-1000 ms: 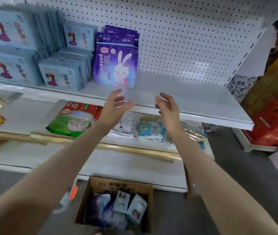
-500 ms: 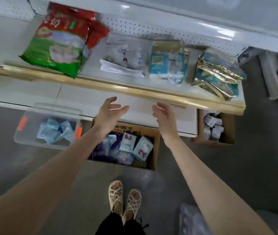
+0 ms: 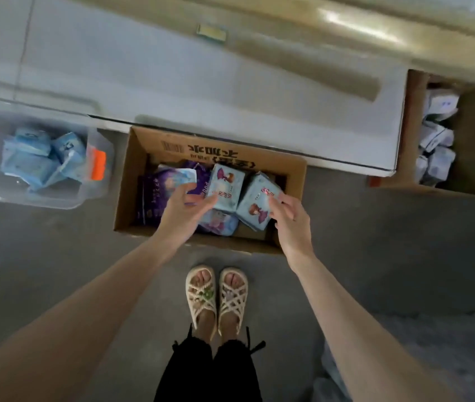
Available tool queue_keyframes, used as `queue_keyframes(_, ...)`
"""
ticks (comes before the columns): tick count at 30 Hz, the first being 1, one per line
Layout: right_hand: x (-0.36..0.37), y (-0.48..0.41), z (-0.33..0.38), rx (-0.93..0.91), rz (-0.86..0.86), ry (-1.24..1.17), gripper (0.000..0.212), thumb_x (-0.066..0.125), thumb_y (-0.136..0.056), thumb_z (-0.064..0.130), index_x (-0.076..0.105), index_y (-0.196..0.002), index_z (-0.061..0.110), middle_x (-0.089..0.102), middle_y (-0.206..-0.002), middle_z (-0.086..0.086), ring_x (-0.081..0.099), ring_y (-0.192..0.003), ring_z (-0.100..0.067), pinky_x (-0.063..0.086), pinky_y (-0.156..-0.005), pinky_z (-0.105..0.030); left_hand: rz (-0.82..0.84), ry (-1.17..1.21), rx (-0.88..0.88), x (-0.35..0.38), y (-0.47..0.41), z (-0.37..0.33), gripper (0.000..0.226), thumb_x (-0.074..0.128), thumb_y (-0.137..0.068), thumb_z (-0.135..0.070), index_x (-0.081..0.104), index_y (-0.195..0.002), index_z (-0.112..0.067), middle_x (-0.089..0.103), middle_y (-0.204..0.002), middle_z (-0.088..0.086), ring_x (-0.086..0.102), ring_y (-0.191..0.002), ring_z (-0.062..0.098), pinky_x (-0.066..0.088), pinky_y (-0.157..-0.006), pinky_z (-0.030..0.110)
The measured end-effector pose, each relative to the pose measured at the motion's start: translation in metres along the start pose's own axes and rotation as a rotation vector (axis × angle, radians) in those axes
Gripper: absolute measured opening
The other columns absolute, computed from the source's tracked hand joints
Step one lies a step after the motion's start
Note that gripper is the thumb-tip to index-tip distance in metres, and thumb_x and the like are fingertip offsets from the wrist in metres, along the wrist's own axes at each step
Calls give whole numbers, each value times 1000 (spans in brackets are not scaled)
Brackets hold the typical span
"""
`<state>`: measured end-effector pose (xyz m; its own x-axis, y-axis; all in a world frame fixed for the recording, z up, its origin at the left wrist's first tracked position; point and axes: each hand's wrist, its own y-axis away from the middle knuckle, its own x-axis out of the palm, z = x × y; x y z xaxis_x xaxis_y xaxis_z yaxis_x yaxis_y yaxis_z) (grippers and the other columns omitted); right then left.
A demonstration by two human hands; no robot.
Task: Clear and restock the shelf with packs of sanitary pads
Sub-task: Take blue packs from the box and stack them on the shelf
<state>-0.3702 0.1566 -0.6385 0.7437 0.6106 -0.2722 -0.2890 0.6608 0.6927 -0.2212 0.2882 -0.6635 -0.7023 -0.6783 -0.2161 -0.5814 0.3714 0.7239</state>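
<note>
In the cardboard box (image 3: pixel 132 181) on the floor (image 3: pixel 56 256), just ahead of two sandals (image 3: pixel 216 294): sanitary pads in loose, tilted packs. Red characters on the two top packs, too blurred to read. Pale lettering on a purple pack (image 3: pixel 155 195), also unreadable. Black characters and a barcode printed upside down on the box's far inner wall.

By count: three pale-blue packs with a cartoon girl, and at least two purple ones at the box's left side. Side by side on top, the left blue pack (image 3: pixel 227 184) and the right blue pack (image 3: pixel 255 207); half under them, the third blue pack (image 3: pixel 220 223).

Over the box, the left hand (image 3: pixel 182 211) spread, fingers straight, tips at the near-left corner of the left blue pack, thumb above the purple ones, gripping nothing. At the right edge of the right blue pack, the right hand (image 3: pixel 290 220) with fingers bent against it; cannot tell whether gripping or only touching.

To the left, one clear bin (image 3: pixel 94 195) with an orange latch (image 3: pixel 98 165) and several blue packs, number unclear. To the right, a second box (image 3: pixel 411 126) of white packs, too jumbled to count. Beyond all three, the white bottom shelf (image 3: pixel 230 91).
</note>
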Motion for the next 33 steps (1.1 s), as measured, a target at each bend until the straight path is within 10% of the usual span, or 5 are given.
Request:
queue_keyframes(11, 39, -141, -142, 183, 5, 63, 32, 61, -95, 35, 51, -123, 21, 58, -119, 1, 55, -106, -10, 41, -85, -22, 35, -66, -183, 63, -139, 139, 50, 67, -90, -26, 43, -131, -13, 58, -104, -4, 62, -69, -1, 45, -53, 12)
queue_keyframes(16, 54, -198, -191, 153, -30, 87, 63, 65, -92, 39, 38, -144, 18, 49, -138, -4, 50, -120, -15, 45, -96, -26, -14, -77, -152, 82, -198, 184, 61, 76, -81, -38, 46, -128, -14, 56, -108, -6, 60, -99, 11, 53, -79, 26)
queue_keyframes(20, 70, -229, -232, 82, -90, 170, 113, 68, -53, 84, 38, -144, 25, 44, -145, -3, 42, -133, -27, 40, -108, -52, -50, -77, -128, 87, -241, 223, 108, 78, -43, -79, 47, -130, -24, 56, -129, 2, 60, -114, 24, 53, -93, 47)
queue_keyframes(29, 80, -263, -259, 186, -178, 195, 113, 76, -79, 48, 0, -156, 15, 9, -158, -9, 13, -144, -30, 23, -117, -46, 10, 7, -129, 106, -278, 225, 103, 83, -42, -69, 56, -126, -17, 69, -114, -5, 69, -99, 13, 58, -84, 40)
queue_keyframes(33, 82, -276, -271, 261, -196, -2, 109, 77, -78, 48, 6, -155, 18, 27, -152, -9, 27, -140, -30, 30, -115, -49, 34, -64, -142, 100, -293, 228, 107, 86, -35, -69, 59, -126, -19, 70, -112, -7, 70, -97, 13, 59, -82, 37)
